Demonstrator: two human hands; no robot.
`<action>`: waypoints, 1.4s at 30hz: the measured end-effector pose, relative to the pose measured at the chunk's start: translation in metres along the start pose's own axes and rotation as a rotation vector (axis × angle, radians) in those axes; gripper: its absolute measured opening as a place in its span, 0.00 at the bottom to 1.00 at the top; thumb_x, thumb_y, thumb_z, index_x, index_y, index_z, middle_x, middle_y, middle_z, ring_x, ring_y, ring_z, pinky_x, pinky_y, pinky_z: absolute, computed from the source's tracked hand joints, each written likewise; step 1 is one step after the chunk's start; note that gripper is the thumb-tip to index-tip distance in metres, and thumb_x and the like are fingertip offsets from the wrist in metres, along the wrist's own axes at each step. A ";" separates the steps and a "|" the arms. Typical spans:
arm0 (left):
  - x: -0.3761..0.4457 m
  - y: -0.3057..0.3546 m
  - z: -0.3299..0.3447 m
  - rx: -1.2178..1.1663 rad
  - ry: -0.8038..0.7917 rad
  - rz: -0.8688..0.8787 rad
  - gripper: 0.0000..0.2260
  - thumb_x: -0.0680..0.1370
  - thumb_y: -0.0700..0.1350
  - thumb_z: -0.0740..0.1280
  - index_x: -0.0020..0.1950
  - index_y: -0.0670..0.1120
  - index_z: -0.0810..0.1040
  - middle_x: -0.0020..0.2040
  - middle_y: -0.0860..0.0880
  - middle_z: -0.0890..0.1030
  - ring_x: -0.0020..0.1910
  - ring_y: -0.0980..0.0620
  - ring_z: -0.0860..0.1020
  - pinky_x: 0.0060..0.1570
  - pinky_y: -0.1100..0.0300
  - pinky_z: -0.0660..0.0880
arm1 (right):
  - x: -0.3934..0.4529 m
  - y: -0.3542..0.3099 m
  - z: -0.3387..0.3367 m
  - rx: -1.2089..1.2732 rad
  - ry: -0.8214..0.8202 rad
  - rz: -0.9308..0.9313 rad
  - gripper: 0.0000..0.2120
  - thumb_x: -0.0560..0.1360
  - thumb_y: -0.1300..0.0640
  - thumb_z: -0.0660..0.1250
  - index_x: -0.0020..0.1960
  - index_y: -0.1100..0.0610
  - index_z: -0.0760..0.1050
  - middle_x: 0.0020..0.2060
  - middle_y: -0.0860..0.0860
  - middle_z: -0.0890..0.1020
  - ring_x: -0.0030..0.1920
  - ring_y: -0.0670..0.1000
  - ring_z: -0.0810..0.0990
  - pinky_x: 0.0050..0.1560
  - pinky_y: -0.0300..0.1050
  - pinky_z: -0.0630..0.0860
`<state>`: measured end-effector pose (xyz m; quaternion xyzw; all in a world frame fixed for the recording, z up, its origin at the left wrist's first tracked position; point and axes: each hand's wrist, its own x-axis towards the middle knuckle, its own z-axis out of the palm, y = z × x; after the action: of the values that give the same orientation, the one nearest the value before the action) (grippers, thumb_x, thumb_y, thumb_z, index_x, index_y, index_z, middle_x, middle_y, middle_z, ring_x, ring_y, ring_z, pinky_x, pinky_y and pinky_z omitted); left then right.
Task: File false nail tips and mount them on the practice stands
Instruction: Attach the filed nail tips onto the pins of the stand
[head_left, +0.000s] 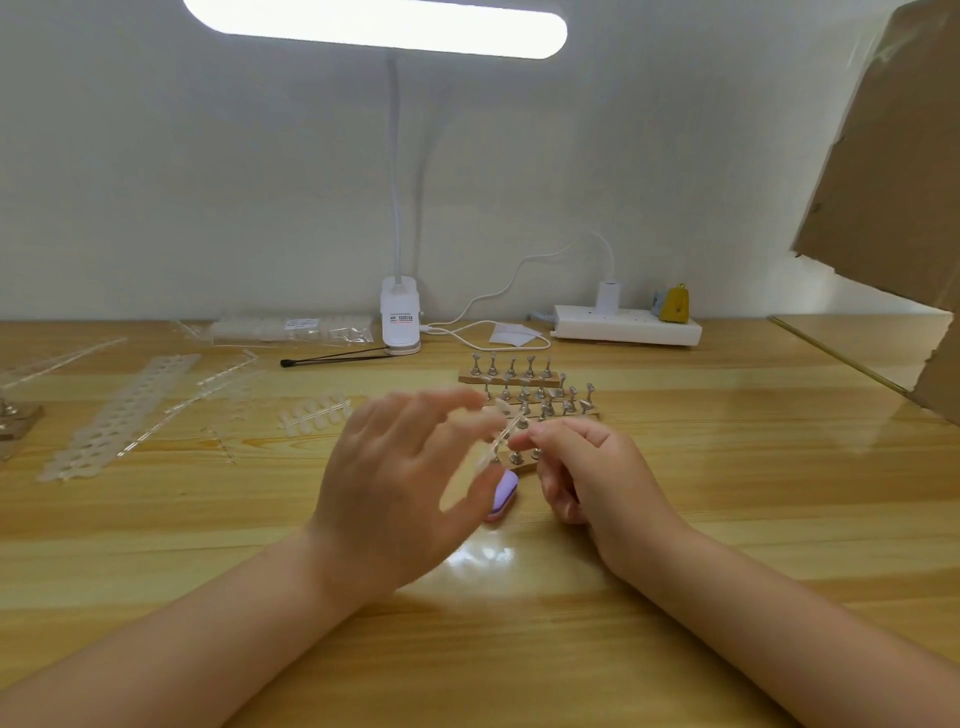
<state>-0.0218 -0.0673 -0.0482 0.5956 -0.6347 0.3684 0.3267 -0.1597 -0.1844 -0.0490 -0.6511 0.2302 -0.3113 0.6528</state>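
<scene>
While both hands meet over the pale wooden table (727, 493), right hand (587, 475) pinching a clear false nail strip (506, 428), blurred left hand (400, 467) spread wide, purple nail buffer block (503, 493) beneath, metal-pegged wooden practice stands (530, 392) at twelve o'clock.

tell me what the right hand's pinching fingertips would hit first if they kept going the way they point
The right hand points up-left, pinching a clear nail-tip strip. Straight on, it would likely meet the blurred fingers of the left hand first; depth is unclear.
</scene>
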 end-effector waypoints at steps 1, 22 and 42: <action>0.000 0.004 0.000 -0.102 -0.031 -0.126 0.17 0.74 0.51 0.66 0.59 0.44 0.79 0.57 0.48 0.79 0.50 0.49 0.78 0.51 0.55 0.73 | -0.001 0.000 0.000 -0.023 -0.031 -0.016 0.11 0.77 0.58 0.64 0.41 0.59 0.83 0.23 0.52 0.71 0.21 0.45 0.66 0.22 0.34 0.63; -0.002 0.006 0.003 -0.112 -0.117 -0.253 0.07 0.72 0.48 0.64 0.36 0.49 0.79 0.32 0.57 0.75 0.33 0.54 0.73 0.37 0.54 0.71 | -0.014 0.003 0.010 -0.276 -0.056 -0.224 0.07 0.75 0.60 0.71 0.38 0.55 0.81 0.24 0.46 0.81 0.25 0.40 0.77 0.26 0.30 0.69; 0.007 -0.017 -0.001 -0.720 -0.504 -0.874 0.04 0.75 0.50 0.70 0.41 0.54 0.83 0.34 0.52 0.81 0.31 0.54 0.80 0.31 0.60 0.79 | 0.008 -0.004 -0.012 0.113 -0.161 0.055 0.12 0.58 0.50 0.78 0.36 0.56 0.83 0.24 0.51 0.73 0.20 0.45 0.66 0.21 0.34 0.62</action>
<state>-0.0055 -0.0706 -0.0409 0.7215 -0.4744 -0.1889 0.4678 -0.1628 -0.1988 -0.0447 -0.6296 0.1769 -0.2526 0.7131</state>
